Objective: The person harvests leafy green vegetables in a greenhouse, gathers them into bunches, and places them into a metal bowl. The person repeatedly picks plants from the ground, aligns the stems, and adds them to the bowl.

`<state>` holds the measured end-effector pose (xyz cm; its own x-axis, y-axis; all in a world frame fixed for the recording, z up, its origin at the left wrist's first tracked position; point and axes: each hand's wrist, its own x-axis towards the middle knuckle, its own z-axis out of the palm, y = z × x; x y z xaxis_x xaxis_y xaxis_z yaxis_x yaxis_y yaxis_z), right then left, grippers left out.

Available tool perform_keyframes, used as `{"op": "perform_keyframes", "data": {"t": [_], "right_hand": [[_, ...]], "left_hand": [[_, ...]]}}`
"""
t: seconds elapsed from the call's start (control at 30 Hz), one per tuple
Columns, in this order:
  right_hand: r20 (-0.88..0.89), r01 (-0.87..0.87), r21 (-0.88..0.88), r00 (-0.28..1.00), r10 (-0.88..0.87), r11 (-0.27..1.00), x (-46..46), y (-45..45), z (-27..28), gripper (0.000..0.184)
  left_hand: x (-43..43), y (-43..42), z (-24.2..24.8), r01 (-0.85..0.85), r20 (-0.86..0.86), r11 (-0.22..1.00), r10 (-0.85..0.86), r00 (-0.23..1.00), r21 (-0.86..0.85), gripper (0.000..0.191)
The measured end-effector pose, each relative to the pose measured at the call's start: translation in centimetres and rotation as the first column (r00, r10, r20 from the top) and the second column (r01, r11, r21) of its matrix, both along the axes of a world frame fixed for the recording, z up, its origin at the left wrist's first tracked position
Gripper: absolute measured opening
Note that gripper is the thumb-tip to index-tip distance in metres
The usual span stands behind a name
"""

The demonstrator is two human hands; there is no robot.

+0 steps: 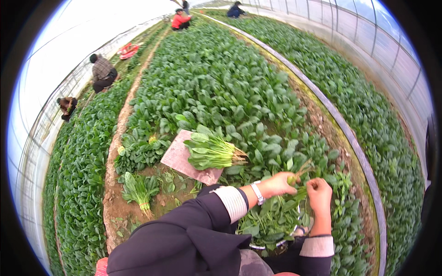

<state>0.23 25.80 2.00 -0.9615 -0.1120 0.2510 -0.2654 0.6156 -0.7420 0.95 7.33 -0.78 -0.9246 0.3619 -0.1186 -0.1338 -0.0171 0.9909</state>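
My left hand [284, 183], with a metal band at the wrist, grips a small yellow-green plant [292, 179] whose thin roots point up to the right. Close beside it is my right hand [318, 189], its fingertips pinched together at the leaves; whether they hold something cannot be made out. Below both hands lies a heap of loose green leaves [269, 220] in a white-rimmed container. A pile of leafy greens [210, 150] rests on a flat pinkish board [176, 155], roots to the right. On the soil at lower left lies a banded bunch of greens [140, 191].
Dense leafy beds [214, 69] stretch ahead and to both sides. A grey hose or strip [331, 107] curves along the right. Several other people crouch farther off, one in red [180, 21], one in plaid [101, 69]. Red objects [128, 51] lie at upper left. Greenhouse film [376, 45] encloses everything.
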Motion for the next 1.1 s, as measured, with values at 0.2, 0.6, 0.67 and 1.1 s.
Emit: {"op": "perform_keyframes", "data": {"t": [0.2,0.6,0.67,1.1], "right_hand": [[0.256,0.038,-0.368,0.965,0.062,0.929,0.2,-3.9,0.1,0.008],[0.131,-0.107,-0.266,0.981,0.146,0.958,0.0,-4.4,-1.1,0.035],[0.069,-0.077,-0.266,0.993,0.099,0.961,0.1,-5.0,-1.4,0.024],[-0.197,0.158,-0.236,0.958,-0.207,0.959,-2.1,-1.0,-0.7,0.009]], "left_hand": [[0.3,0.4,-0.9,0.063,0.027,0.984,-0.068,0.997,0.17,0.045],[-0.6,0.2,-1.6,-0.172,-0.268,0.811,0.02,0.963,-0.558,0.026],[-0.8,0.1,-0.3,-0.266,-0.446,0.652,-0.125,0.886,-0.71,0.028],[-1.1,1.8,-1.6,-0.137,-0.085,0.948,0.117,0.99,-0.287,0.007]]}}
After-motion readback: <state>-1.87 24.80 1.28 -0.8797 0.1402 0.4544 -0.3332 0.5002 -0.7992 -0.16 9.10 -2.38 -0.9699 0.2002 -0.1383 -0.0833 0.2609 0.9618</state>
